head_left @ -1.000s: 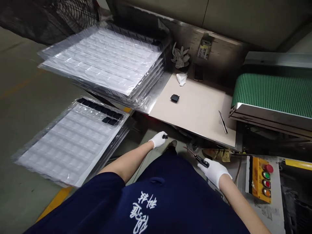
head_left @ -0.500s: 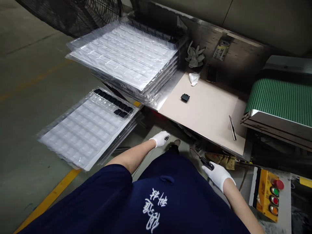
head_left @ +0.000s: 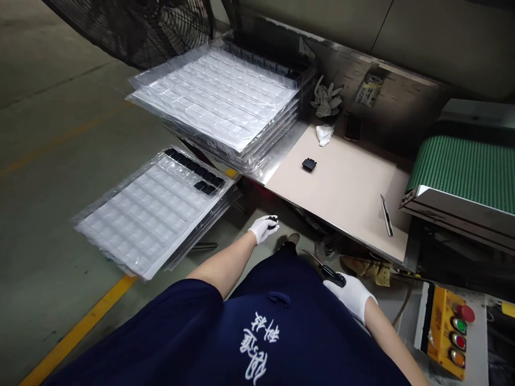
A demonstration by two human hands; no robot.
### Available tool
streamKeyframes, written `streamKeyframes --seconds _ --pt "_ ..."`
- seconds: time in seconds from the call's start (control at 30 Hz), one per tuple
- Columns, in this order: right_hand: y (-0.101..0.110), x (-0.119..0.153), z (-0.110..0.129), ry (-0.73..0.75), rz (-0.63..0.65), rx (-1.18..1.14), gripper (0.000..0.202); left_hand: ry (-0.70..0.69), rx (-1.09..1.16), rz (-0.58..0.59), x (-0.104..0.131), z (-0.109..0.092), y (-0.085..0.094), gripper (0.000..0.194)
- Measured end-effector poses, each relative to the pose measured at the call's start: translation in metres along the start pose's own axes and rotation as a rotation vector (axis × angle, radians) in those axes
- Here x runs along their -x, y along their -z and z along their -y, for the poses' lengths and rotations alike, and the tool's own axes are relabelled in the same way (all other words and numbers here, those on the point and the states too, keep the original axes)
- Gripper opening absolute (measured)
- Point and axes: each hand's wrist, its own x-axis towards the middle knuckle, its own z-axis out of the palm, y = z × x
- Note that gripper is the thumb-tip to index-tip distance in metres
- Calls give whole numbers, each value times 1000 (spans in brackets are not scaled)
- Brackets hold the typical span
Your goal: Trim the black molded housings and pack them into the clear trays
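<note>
Green-grey floor (head_left: 48, 214) at left, big fan (head_left: 161, 32) at the far left, and here's your left hand (head_left: 261, 229), gloved, pinching a small black piece (head_left: 272, 220) over the floor. It's just turned in your fingers: more of it shows than half a second ago, so it's easier to read. Your right hand (head_left: 354, 297) curls around a black-handled tool (head_left: 333, 276), its thin tip angled left, apart from the piece. Beyond, on the pale board (head_left: 341, 185), sit another black part (head_left: 309, 164) and, nearer right, a knife (head_left: 387, 215). Filled trays (head_left: 217, 94) stack up far left; the green belt (head_left: 466, 174) runs at right.
</note>
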Motion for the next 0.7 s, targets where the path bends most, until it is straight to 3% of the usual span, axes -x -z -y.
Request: streamKeyframes --seconds 0.4,0.7 --pt "15 -10 13 -6 -58 41 35 -305 -367 121 12 -25 13 35" --pt "12 -11 15 20 -44 -32 34 -315 -354 166 28 -23 19 33"
